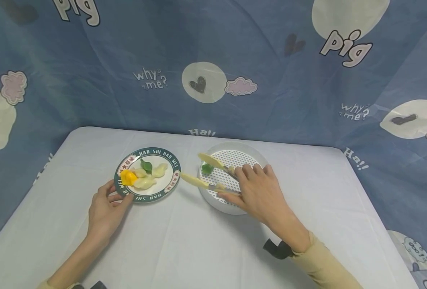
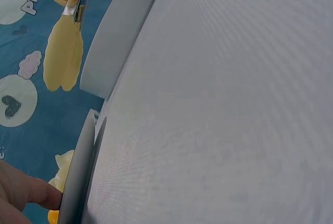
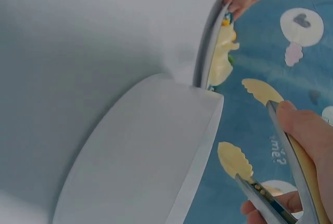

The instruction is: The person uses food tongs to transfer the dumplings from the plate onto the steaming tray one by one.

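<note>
My left hand [image 1: 105,212] pinches the near left rim of a round plate [image 1: 162,184] with a green lettered border. On the plate lie several pale dumpling-like pieces [image 1: 144,183], a bright orange-yellow piece [image 1: 128,177] and a green leaf [image 1: 146,165]. In my right hand [image 1: 262,194] is a pair of food tongs [image 1: 195,181] with pale yellow tips and metal arms. The tips stand apart with nothing between them, pointing toward the plate. Below the tongs sits a round grey steamer tray [image 1: 218,206] with a perforated base, holding a small frilly green piece [image 1: 207,169].
A white cloth [image 1: 184,249] covers the table, whose back edge meets a blue printed curtain [image 1: 271,112]. Plate and tray stand side by side with a narrow gap. A dark strap [image 1: 280,249] sits at the right wrist by the beige sleeve [image 1: 325,263].
</note>
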The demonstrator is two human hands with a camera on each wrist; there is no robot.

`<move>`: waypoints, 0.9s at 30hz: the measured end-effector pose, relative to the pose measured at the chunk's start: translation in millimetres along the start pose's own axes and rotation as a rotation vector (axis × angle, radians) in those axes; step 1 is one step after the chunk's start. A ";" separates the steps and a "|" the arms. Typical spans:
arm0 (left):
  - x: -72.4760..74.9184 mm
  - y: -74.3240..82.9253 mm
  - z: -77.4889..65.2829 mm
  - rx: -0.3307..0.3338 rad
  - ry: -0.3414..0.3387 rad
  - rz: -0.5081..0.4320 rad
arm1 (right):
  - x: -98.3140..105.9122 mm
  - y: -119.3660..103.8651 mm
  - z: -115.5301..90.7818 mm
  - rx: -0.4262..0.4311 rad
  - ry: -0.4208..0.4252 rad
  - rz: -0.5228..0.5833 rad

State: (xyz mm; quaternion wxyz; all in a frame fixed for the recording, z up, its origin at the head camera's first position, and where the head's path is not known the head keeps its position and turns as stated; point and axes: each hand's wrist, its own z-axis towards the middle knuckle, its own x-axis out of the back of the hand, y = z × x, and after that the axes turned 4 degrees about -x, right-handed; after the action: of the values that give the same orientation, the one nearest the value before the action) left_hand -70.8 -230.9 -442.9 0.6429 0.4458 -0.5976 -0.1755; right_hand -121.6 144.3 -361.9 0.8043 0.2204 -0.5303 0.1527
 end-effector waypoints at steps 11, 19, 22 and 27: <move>0.3 0.4 -0.6 -0.006 0.002 0.003 | -1.4 -17.6 13.4 0.035 -0.011 0.002; 0.0 1.7 -0.7 0.002 0.001 0.004 | -5.6 -32.4 22.7 0.074 -0.035 0.017; 0.7 1.7 -0.9 0.002 -0.001 -0.001 | -6.5 -36.6 25.6 0.085 -0.038 0.015; 0.9 0.8 0.4 0.002 -0.007 -0.001 | -7.5 -41.7 30.1 0.091 -0.046 0.009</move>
State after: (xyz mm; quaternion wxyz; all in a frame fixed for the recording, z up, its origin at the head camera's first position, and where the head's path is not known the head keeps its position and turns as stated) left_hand -71.2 -231.3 -441.7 0.6402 0.4463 -0.5998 -0.1767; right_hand -128.2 93.0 -366.5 0.7801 0.2580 -0.5423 0.1754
